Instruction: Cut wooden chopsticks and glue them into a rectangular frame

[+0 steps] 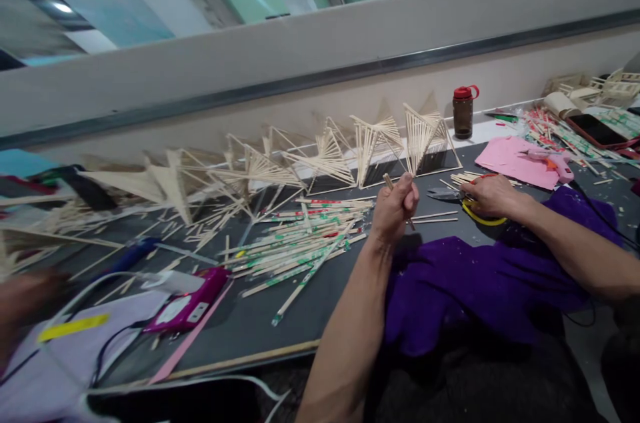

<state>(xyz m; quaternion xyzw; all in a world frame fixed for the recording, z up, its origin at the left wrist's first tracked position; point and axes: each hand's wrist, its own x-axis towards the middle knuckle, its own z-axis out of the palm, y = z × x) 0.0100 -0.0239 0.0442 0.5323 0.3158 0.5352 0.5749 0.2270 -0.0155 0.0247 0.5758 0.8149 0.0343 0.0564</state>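
Note:
My left hand [395,208] is closed in a fist above the table, around thin wooden sticks [388,179] whose ends stick out above and below it. My right hand [487,196] lies low at the right, its fingers closed on a pair of pliers with red and yellow handles [483,215]. Their grey jaws [444,193] point left toward my left hand. Bare sticks [434,217] lie on the table between the two hands. Left of my left hand spreads a pile of chopsticks in printed wrappers [305,236].
Stick-built twisted frames [325,156] line the wall, ending near a red-lidded bottle [463,115]. A pink glue gun [555,163] rests on pink cloth [500,155]. Purple cloth [450,289] covers my lap. Another person's blurred hand [30,299] is at far left, near a magenta device [193,303].

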